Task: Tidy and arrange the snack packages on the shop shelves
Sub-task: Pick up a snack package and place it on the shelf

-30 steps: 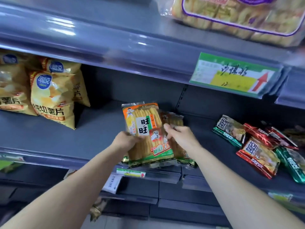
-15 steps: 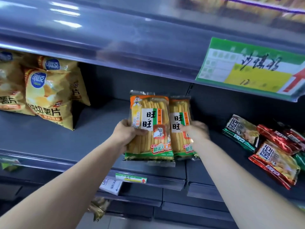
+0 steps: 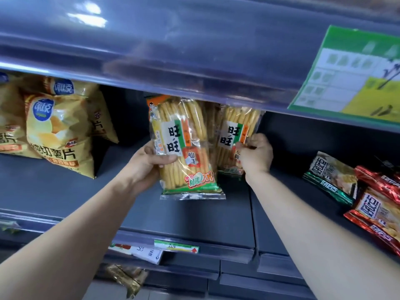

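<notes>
Now both arms reach up to the middle of the frame. The left hand (image 3: 149,167) grips the front cracker pack (image 3: 186,148), thumb across its label. The right hand (image 3: 256,154) pinches the second cracker pack (image 3: 236,126), just behind it to the right. Under them is a grey shelf (image 3: 65,191), with yellow chip bags (image 3: 54,135) at the left and red and green packs (image 3: 378,204) at the right. Both cracker packs are upright, labels facing us.

Head camera, close, facing forward and down at grey shelf (image 3: 65,191)
</notes>
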